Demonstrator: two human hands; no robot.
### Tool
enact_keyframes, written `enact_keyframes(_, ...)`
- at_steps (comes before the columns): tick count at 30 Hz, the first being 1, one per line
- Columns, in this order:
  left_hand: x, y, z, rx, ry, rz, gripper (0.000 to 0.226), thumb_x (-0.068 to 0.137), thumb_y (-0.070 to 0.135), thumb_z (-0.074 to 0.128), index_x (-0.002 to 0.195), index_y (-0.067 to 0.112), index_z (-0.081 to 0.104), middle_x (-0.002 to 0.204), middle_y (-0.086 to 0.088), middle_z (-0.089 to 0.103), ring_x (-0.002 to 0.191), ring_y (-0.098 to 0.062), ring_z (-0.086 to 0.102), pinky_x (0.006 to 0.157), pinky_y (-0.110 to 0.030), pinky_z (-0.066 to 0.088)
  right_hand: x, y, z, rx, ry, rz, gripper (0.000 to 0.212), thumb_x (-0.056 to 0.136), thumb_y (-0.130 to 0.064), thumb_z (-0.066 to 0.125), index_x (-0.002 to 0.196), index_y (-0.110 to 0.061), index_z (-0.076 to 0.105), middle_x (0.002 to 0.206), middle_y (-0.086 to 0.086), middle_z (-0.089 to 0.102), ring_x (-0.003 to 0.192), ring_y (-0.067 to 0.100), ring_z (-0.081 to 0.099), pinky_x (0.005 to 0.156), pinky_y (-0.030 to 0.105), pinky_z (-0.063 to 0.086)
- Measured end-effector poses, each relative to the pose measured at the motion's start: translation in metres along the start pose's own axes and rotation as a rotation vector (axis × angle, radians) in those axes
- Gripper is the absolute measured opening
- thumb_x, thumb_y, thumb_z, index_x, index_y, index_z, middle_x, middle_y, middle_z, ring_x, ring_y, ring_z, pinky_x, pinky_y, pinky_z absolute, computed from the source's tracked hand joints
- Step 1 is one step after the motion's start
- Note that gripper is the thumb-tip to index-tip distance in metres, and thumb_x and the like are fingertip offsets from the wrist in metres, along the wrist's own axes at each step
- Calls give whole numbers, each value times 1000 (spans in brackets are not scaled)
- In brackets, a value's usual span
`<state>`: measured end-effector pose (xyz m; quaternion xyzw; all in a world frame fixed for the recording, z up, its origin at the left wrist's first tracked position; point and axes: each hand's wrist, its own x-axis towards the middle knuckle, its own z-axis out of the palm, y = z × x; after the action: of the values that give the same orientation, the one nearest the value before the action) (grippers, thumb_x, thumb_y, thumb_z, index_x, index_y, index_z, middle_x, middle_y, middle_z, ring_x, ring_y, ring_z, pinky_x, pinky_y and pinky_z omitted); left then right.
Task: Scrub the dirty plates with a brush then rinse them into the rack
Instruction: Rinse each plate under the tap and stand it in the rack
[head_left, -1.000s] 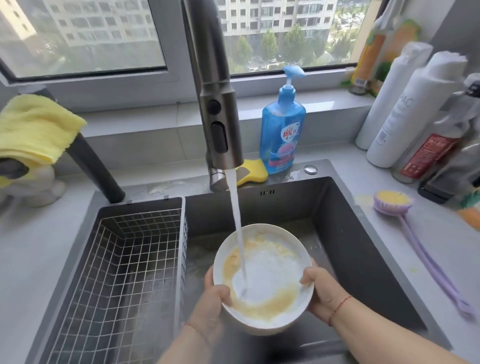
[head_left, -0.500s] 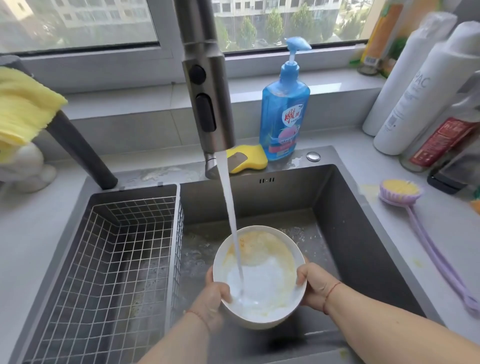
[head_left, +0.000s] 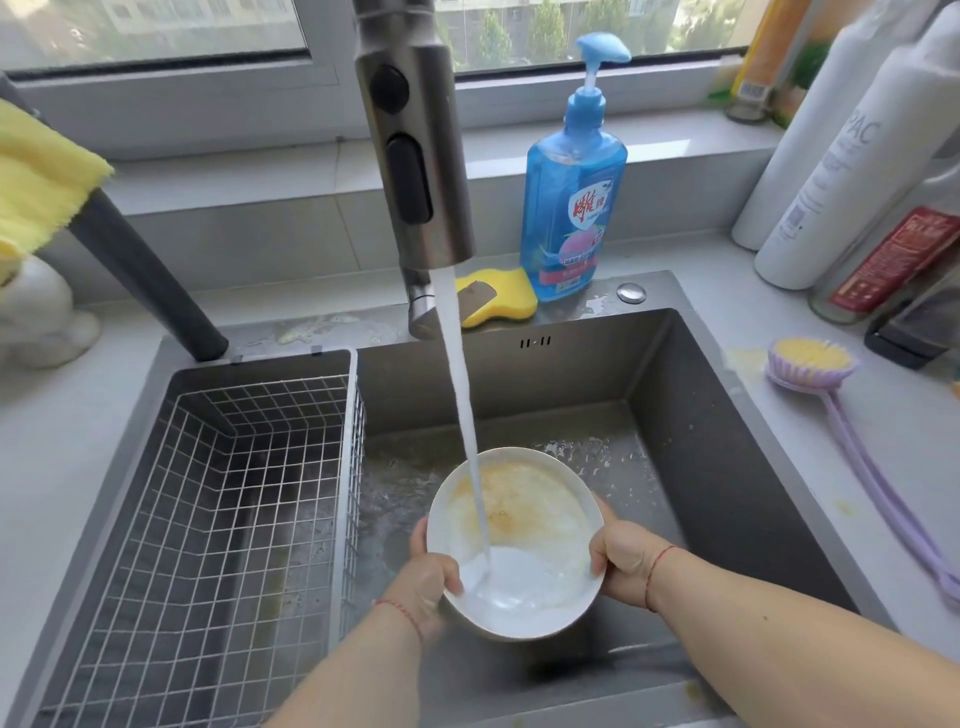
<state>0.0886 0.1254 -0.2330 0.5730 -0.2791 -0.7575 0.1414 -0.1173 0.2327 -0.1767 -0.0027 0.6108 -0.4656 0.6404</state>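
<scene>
A white plate (head_left: 540, 509) with a thin yellow-brown film on its far half is held tilted over the sink (head_left: 691, 415). My left hand (head_left: 434, 582) grips its near-left rim, thumb on the inside. My right hand (head_left: 621, 558) grips the right rim. Water from the tap (head_left: 415, 156) falls onto the plate's near part and pools white there. The purple long-handled brush (head_left: 810, 364), its bristles yellow with soap, lies on the counter right of the sink. The wire rack (head_left: 218, 499) sits in the sink's left part with nothing in it.
A blue dish-soap pump bottle (head_left: 574, 202) and a yellow sponge (head_left: 498, 304) stand behind the sink. White and red-labelled bottles (head_left: 852, 171) crowd the back right counter. A yellow cloth (head_left: 36, 176) hangs over a dark handle at the left. Yellow residue spots the counter near the brush.
Most of the yellow foam has rinsed off the plate. The stream's landing point shifted toward the near rim, and the plate sits lower in view.
</scene>
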Motion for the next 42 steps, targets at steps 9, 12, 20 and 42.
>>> enact_keyframes(9,-22,18,16,144,106,-51,81,75,-20,29,135,33,39,130,-10,50,122,-41,45,101,-64,43,3,-2,11,-139,98,-19,86,72,19,22,133,-39,38,120,9,51,110,38,48,85,49,51)
enact_keyframes(12,-34,23,18,311,282,27,47,89,-4,43,125,25,39,118,-10,54,106,-33,54,98,-50,50,3,-6,14,-449,329,-86,56,81,5,46,130,-22,42,110,7,53,99,30,53,81,41,52)
enact_keyframes(20,-38,32,9,993,439,36,41,92,19,52,128,0,57,117,-15,68,104,-32,66,81,-36,55,-3,-9,15,-1052,654,-280,18,87,-11,54,103,-13,46,103,9,60,82,28,53,67,30,40)
enact_keyframes(42,-56,53,9,981,251,77,36,99,5,42,132,-8,48,121,-22,64,88,-29,68,76,-38,62,-43,-26,20,-673,325,-159,25,84,10,39,89,-12,50,90,12,60,72,35,67,55,45,59)
